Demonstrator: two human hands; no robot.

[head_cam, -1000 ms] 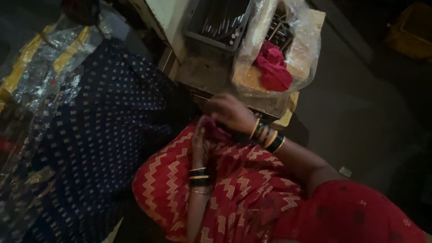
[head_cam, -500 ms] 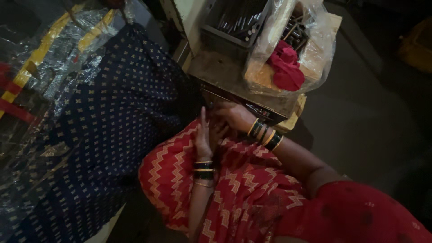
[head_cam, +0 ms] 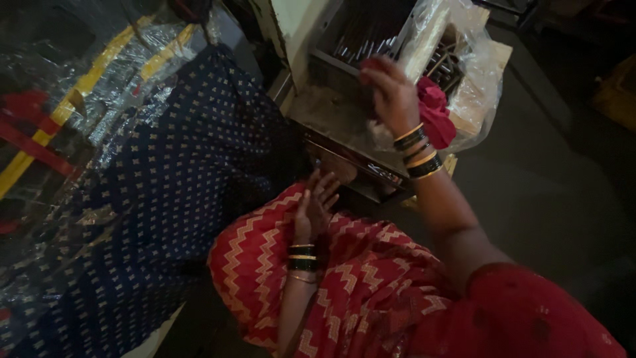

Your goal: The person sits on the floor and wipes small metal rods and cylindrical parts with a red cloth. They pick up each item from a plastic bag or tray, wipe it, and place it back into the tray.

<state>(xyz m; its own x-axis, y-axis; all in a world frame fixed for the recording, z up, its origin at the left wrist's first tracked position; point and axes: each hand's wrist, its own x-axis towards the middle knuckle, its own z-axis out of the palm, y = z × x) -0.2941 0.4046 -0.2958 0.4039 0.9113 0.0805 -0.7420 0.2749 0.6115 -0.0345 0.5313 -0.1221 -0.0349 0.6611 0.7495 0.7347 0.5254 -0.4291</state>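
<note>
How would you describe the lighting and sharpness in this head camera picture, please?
Head view: dim overall, floor at right nearly black; glare streaks the clear plastic sheet; the raised right hand is slightly motion-blurred; the left hand and red zigzag cloth read clearly.

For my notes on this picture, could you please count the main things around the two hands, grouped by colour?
Red: 2, zigzag cloth under the left hand, and crumpled cloth beside the right hand
Dark blue: 1, dotted cloth
Clear: 2, plastic bag, plastic sheet
Grey: 1, metal tray
Total: 6
</note>
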